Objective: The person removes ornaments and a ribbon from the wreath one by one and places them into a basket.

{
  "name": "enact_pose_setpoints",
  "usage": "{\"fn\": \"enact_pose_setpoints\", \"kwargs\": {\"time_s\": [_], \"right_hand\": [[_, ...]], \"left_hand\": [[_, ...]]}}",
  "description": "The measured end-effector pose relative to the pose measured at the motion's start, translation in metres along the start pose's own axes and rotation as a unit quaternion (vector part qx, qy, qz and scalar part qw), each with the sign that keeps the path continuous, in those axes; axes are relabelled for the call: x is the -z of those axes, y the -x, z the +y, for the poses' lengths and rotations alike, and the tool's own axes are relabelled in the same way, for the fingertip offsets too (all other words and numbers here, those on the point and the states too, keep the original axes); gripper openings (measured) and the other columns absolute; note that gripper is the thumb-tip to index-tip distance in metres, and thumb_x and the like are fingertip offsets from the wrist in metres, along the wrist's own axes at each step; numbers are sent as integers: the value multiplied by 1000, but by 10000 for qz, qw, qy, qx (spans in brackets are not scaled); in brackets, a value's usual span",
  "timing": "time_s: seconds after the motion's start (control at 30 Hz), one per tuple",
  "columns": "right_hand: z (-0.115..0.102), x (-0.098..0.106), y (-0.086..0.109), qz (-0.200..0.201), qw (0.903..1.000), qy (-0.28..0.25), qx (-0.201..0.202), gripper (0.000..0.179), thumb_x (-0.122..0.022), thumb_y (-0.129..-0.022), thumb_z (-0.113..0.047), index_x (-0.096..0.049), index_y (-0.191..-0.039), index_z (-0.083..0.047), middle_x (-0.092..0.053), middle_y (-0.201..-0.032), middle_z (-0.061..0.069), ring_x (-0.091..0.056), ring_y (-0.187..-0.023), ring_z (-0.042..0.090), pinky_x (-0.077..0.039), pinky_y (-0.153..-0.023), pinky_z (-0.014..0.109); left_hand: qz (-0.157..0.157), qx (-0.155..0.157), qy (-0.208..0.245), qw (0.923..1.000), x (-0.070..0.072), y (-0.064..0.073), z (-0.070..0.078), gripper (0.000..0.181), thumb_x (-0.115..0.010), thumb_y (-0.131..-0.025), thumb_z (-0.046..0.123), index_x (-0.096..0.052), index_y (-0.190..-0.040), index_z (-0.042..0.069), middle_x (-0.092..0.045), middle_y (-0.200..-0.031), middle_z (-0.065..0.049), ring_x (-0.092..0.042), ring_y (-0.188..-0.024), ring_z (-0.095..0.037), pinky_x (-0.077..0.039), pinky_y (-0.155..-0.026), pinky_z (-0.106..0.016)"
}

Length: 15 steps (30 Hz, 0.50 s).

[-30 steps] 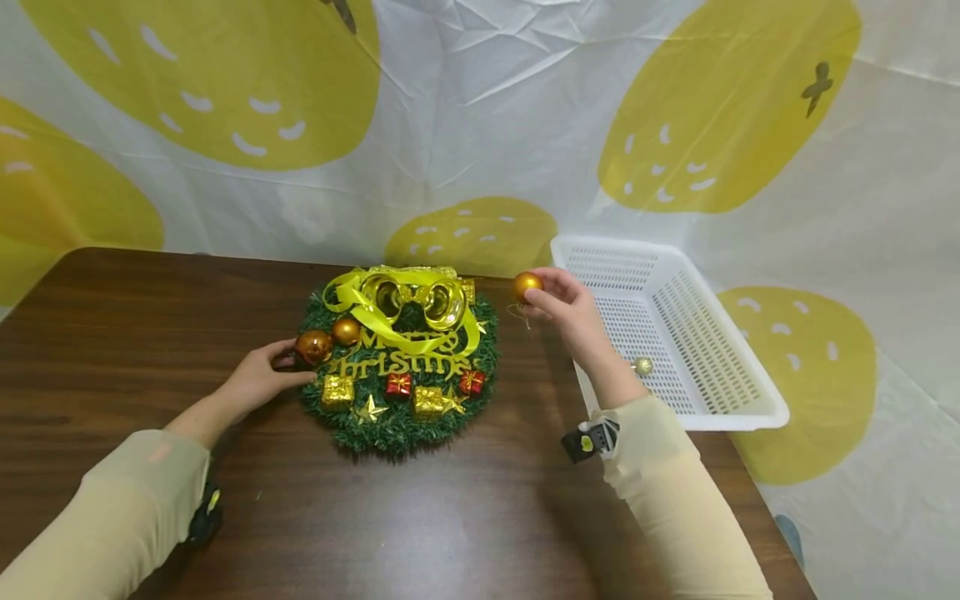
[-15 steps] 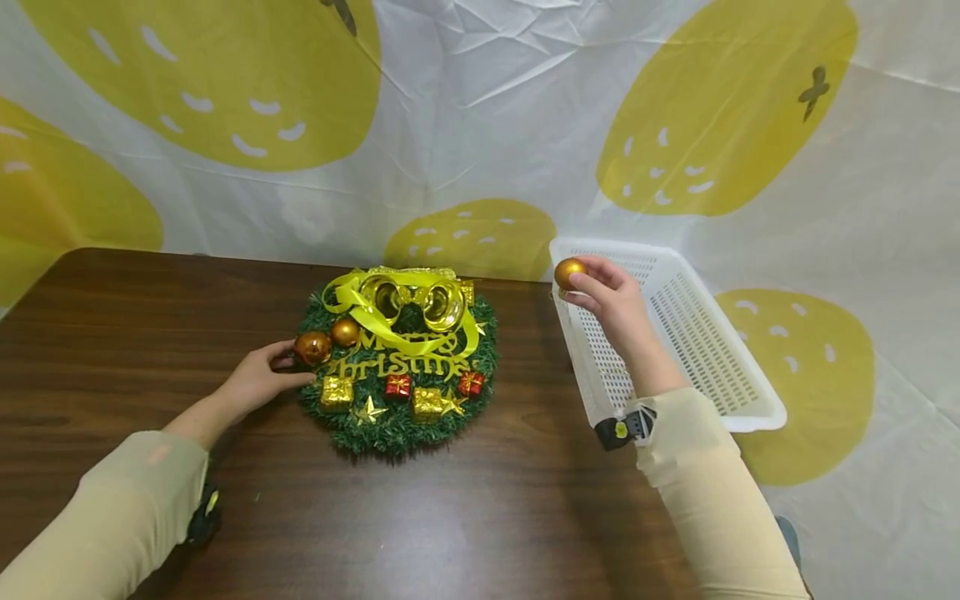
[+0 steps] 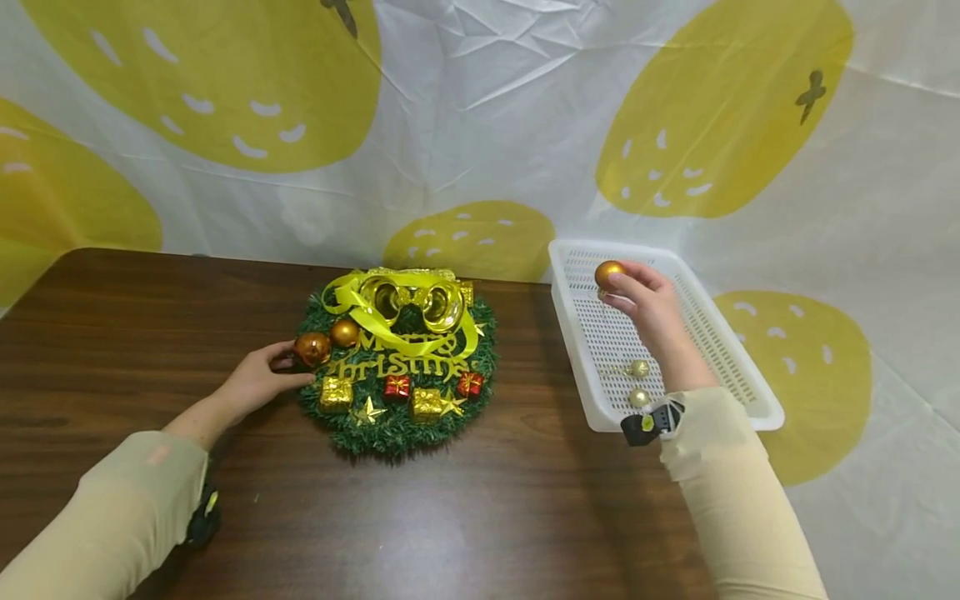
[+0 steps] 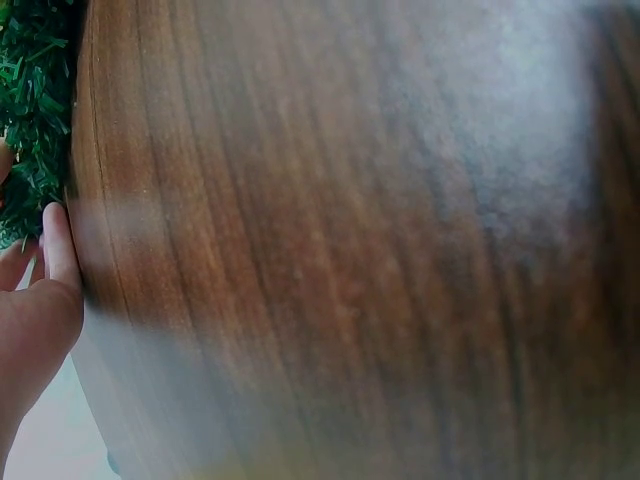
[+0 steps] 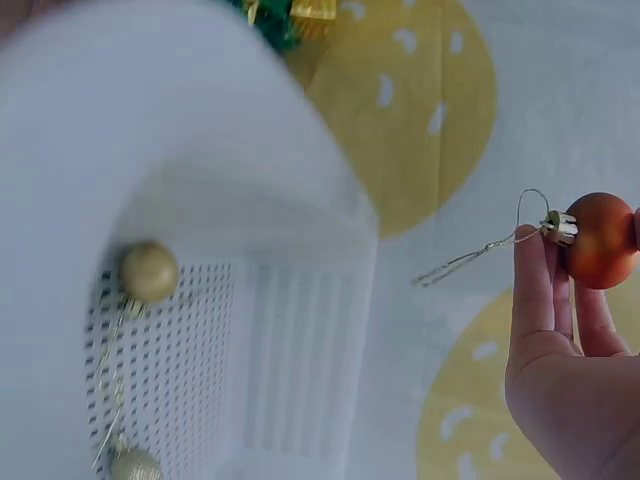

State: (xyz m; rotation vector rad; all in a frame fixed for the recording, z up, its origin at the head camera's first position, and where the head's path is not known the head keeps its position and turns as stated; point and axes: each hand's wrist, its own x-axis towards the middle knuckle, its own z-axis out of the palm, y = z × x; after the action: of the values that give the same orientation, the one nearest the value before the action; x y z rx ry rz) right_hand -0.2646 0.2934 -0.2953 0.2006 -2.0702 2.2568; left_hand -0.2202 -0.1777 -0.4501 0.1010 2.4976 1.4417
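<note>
My right hand (image 3: 654,310) pinches an orange bauble (image 3: 609,273) over the white basket (image 3: 564,333). A gold cap and a thin string loop (image 5: 530,232) show on it in the right wrist view. Two pale gold baubles (image 3: 639,368) lie on the basket's floor. A green Christmas wreath (image 3: 397,442) lies on the table, and my left hand (image 3: 258,382) grips its left edge beside a shiny copper bauble (image 3: 312,348). In the left wrist view the thumb (image 4: 60,250) lies against the green tinsel (image 4: 40,110); the fingertips are partly hidden.
The wreath bears gold bells (image 3: 442,304) with a yellow ribbon (image 3: 397,337), gold lettering, small gift boxes (image 3: 397,387) and stars (image 3: 368,412). The brown wooden table (image 3: 450,517) ends at a fruit-print cloth (image 3: 480,125) behind and to the right.
My right hand has carried the orange bauble rightwards, from beside the wreath to over the basket. A second pale gold bauble in the basket has come into sight. The left hand stays put.
</note>
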Motion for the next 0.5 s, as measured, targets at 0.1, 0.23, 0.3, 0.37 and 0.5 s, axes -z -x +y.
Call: {"fn": "enact_pose_setpoints", "kwargs": {"time_s": [0.1, 0.23, 0.3, 0.37, 0.5], "right_hand": [[1, 10, 0, 103, 9999, -66, -70, 23, -52, -92, 2, -66, -84, -14, -68, -81, -5, -66, -72, 7, -56, -70, 19], [2, 21, 1, 307, 9990, -44, -309, 20, -54, -92, 0, -64, -82, -14, -68, -78, -5, -65, -69, 7, -55, -69, 18], [2, 25, 1, 397, 9980, 76, -485, 17, -56, -91, -2, -63, -82, -14, -68, -76, -6, -65, -68, 6, -55, -68, 17], [2, 28, 2, 480, 9964, 220, -669, 12, -58, -91, -5, -61, -83, -13, -69, -75, -7, -65, -68, 6, -55, -67, 17], [2, 33, 3, 648, 9852, 1099, -1146, 7, -61, -90, -12, -55, -92, -11, -67, -73, -11, -64, -69, 3, -54, -69, 15]], "left_hand": [[-8, 19, 13, 10000, 0, 0, 0, 82, -63, -89, 28, -17, -145, -11, -27, -143, -37, -34, -129, -48, -35, -103, -57], [-12, 8, -11, 10000, 0, 0, 0, 82, -63, -89, 28, -17, -145, -11, -27, -143, -37, -34, -129, -48, -35, -103, -57], [-11, -14, -29, 10000, 0, 1, 1, 82, -63, -89, 29, -18, -145, -11, -27, -143, -37, -34, -129, -49, -35, -103, -58], [-7, -30, -42, 10000, 1, 1, 1, 82, -63, -89, 29, -18, -144, -12, -27, -143, -38, -34, -129, -49, -35, -103, -58], [-2, -44, -51, 10000, 0, 1, 0, 81, -63, -89, 28, -19, -144, -11, -27, -143, -37, -33, -129, -49, -35, -104, -58]]}}
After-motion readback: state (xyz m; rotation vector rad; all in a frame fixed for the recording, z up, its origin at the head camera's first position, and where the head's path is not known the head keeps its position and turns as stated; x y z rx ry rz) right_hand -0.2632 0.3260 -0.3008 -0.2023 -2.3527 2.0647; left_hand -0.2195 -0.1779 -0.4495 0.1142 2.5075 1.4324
